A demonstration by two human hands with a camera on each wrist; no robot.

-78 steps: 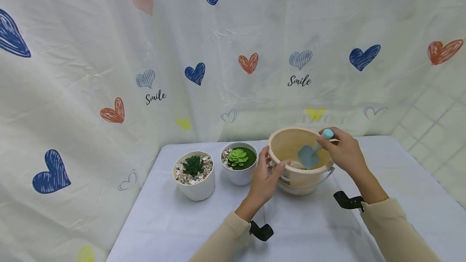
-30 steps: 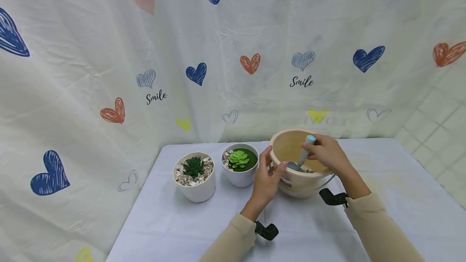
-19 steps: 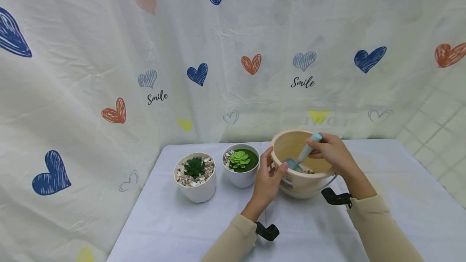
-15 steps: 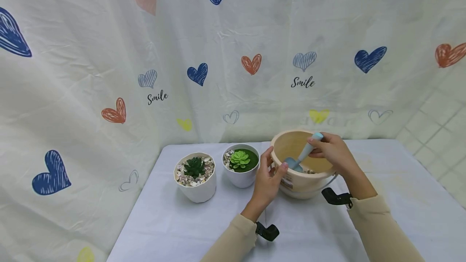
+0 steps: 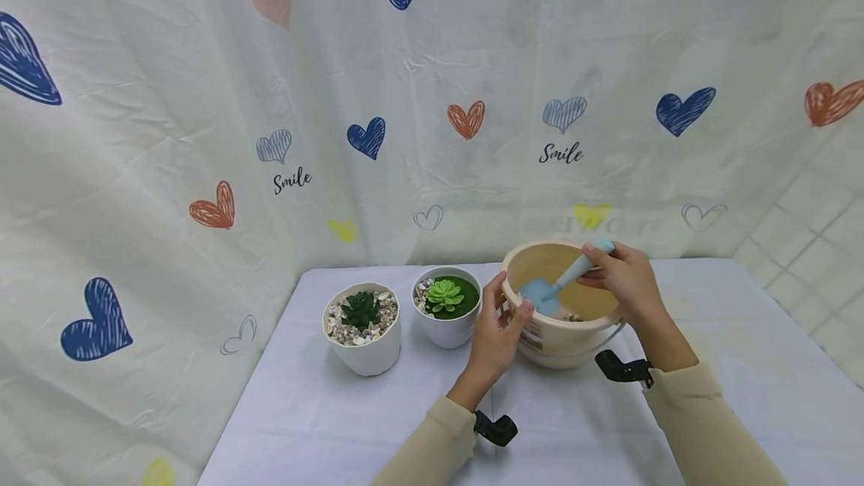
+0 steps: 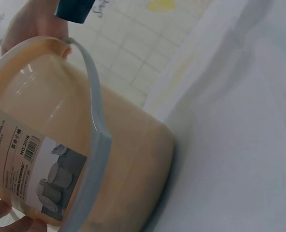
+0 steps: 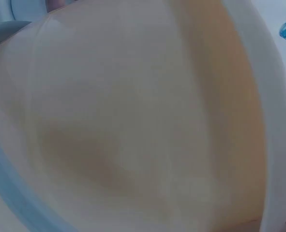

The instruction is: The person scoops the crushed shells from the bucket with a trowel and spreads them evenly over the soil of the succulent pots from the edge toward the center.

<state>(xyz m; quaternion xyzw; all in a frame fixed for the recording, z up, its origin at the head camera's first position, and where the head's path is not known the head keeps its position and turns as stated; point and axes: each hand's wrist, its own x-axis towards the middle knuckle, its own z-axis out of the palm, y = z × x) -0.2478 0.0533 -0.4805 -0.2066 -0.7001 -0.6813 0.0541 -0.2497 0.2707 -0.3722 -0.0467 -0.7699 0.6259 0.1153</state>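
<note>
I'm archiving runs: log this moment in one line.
left hand: holds beige bucket; right hand: grips blue scoop; blade: at bucket mouth; potted succulents: left of bucket

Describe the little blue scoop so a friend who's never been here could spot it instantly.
On the white-covered table, find the cream bucket, the largest container. The scoop slants from inside it up to the right hand. Unlike the bucket and nearby white pots, it's pale blue and gripped by its handle.

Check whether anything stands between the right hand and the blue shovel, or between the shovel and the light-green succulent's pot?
The right hand holds the blue shovel, nothing between. Toward that succulent's pot, the left wall of the beige bucket and the left hand stand in the way.
</note>
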